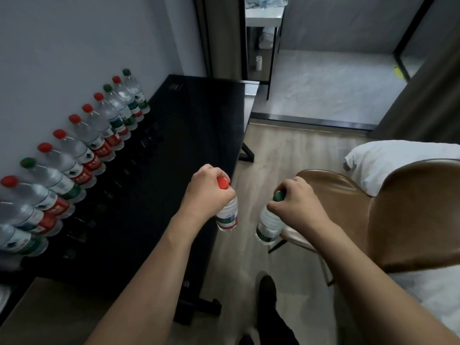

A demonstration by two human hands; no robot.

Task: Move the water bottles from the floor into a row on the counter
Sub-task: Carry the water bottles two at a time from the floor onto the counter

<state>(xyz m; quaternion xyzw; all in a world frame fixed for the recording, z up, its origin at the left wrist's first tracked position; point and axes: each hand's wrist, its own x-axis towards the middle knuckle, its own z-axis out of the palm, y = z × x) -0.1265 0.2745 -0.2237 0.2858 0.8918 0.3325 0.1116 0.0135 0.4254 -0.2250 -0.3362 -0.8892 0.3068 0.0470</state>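
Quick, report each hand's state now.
Left hand: grips the red-capped bottle by its neck.
Right hand: grips the green-capped bottle by its neck.

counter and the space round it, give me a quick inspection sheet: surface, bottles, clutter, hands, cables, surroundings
surface: black counter, glossy, set against a pale wall.
job's things: row of bottles upright along the wall edge, red and green caps mixed; the near end runs out of frame. Red-capped bottle and green-capped bottle are in the air past the counter's front edge.
clutter: nothing seen on the counter beyond the row.
grips: left hand curled round the red-capped bottle's neck; right hand curled round the green-capped bottle's neck.
cables: nothing seen.
surroundings: brown chair close on the right, white pillow behind it, wood floor, doorway beyond.
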